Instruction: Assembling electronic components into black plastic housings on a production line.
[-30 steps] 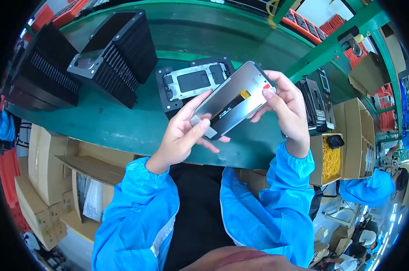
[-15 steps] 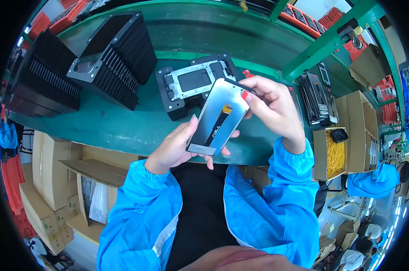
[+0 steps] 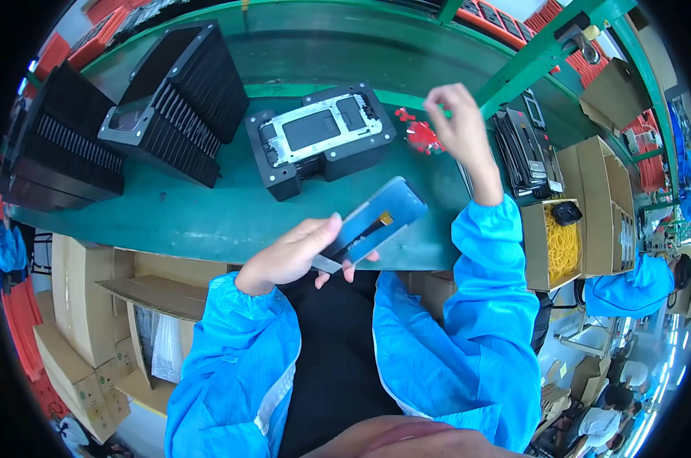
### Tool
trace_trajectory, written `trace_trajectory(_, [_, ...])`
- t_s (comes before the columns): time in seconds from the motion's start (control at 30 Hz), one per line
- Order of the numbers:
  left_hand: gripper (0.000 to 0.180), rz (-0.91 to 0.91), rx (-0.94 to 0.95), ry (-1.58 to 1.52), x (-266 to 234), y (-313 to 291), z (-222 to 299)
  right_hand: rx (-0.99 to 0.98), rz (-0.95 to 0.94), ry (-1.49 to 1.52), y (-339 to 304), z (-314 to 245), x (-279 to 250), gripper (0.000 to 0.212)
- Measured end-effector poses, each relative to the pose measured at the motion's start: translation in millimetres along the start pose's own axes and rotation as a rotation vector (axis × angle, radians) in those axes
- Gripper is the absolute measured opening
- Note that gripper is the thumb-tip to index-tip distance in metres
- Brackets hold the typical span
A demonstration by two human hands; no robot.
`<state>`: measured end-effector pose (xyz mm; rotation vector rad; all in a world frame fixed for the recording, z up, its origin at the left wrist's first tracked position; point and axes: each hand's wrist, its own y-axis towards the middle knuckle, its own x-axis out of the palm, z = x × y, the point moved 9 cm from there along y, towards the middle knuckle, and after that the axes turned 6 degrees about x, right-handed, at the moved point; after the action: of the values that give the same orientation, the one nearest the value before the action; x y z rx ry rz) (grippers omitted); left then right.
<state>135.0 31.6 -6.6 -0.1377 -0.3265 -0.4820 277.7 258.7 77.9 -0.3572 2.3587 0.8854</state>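
Note:
My left hand (image 3: 294, 249) grips the lower end of a phone screen panel (image 3: 387, 217). The panel is tilted over the bench's front edge, with its silvery-blue back and a black ribbon cable with a gold end facing up. My right hand (image 3: 458, 126) is raised above a small heap of red tabs (image 3: 423, 137) on the bench; its fingers are curled and smeared by motion, and whether anything is between them does not show. Beyond the panel, a silver metal phone frame (image 3: 284, 151) lies in a black fixture block (image 3: 371, 153).
Tall stacks of black trays (image 3: 208, 91) stand at the left of the green bench (image 3: 185, 217). At right are a row of dark phone parts (image 3: 525, 153), a cardboard box of yellow bands (image 3: 561, 248) and a green post (image 3: 525, 72). Cardboard boxes (image 3: 86, 305) are stacked below left.
My right hand has left the panel's top corner and moved up and right to the red tabs. The red tab at that corner is gone. My left hand has lowered the panel and turned it clockwise.

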Motion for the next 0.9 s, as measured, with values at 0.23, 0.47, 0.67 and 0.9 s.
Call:
trace_trajectory(0.23, [0.074, 0.308, 0.294, -0.314, -30, -11, 41, -0.145, -0.095, -0.152, 2, -26, 6, 0.028])
trace_trajectory(0.47, [0.075, 0.345, 0.494, -0.346, -41, -9, 70, 0.118, -0.876, 0.995, -35, -154, 69, 0.055])
trace_trajectory(0.67, [0.068, 0.45, 0.464, 0.125, -59, -26, 81, 0.067, -1.322, 0.793, -32, -139, 78, 0.05])
trace_trajectory(0.9, [0.063, 0.738, 0.56, 0.931, -81, -26, 133, 0.271, -0.689, 0.636, 35, -5, 77, 0.026])
